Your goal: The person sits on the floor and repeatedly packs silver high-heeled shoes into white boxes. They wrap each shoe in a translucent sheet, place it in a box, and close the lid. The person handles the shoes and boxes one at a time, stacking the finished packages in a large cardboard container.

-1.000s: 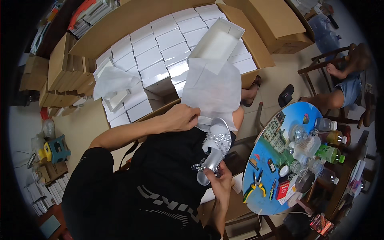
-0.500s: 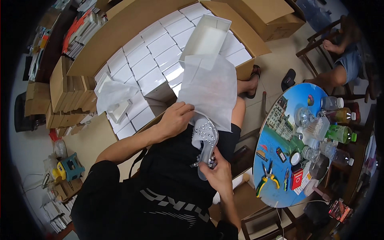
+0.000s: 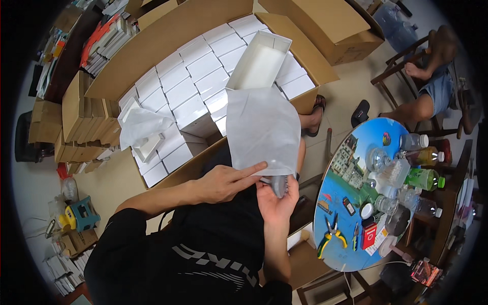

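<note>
A white, slightly see-through pouch [image 3: 262, 127] lies across my lap and covers most of a clear sandal [image 3: 278, 186]. Only one rounded end of the sandal shows below the pouch's near edge. My right hand [image 3: 276, 201] is closed around that end, palm up, with thumb and fingers on either side. Reaching in from the left, my left hand [image 3: 223, 183] grips the pouch's near edge, one finger stretched over its top and the others at the lip. An open white box [image 3: 260, 60] rests just beyond the pouch, on rows of closed white boxes [image 3: 195, 94].
The white boxes fill a big carton [image 3: 203, 20]. A crumpled white sheet [image 3: 145, 122] lies on its left side. To my right stands a round table [image 3: 330, 203] with pliers [image 3: 333, 236], bottles [image 3: 424, 178] and a red packet [image 3: 370, 236]. Another person's legs [image 3: 414, 104] are beyond it.
The sandal has gone into the pouch, its studded strap now covered. My right hand has moved up to the pouch's edge, and my left hand has shifted down along it.
</note>
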Available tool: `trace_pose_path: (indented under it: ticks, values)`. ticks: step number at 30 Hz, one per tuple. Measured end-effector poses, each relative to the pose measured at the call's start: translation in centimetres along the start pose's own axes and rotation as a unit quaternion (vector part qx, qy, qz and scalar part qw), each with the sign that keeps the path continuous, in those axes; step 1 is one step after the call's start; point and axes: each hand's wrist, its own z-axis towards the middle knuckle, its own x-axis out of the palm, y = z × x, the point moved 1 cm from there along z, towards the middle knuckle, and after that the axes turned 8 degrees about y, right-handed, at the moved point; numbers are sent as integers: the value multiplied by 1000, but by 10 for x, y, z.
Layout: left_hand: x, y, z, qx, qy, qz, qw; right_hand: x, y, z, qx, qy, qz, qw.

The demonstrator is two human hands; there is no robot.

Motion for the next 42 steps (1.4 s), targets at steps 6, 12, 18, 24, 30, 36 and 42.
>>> trace_pose_path:
  ticks: [6,12,18,24,30,36,42]
  values:
    - [24,-5,-4,-136,-71,-27,988,6,-8,11,-57,91,92,990]
    - [25,-2,10,-123,-146,-73,979,-2,-20,17,-100,-103,-291,946]
    - [13,-45,3,110,-26,18,993,-22,-10,37,-65,-66,-367,926]
    - [13,-44,2,78,-41,33,996,28,-1,35,-135,8,-574,808]
    - [43,-89,21,211,-39,-114,970,62,2,30,-201,72,-735,643]
    - [15,-67,-2,193,-65,-297,933,70,20,16,-223,50,-802,552]
    - [17,-6,-19,-357,-153,-537,749,82,6,8,-225,80,-772,589]
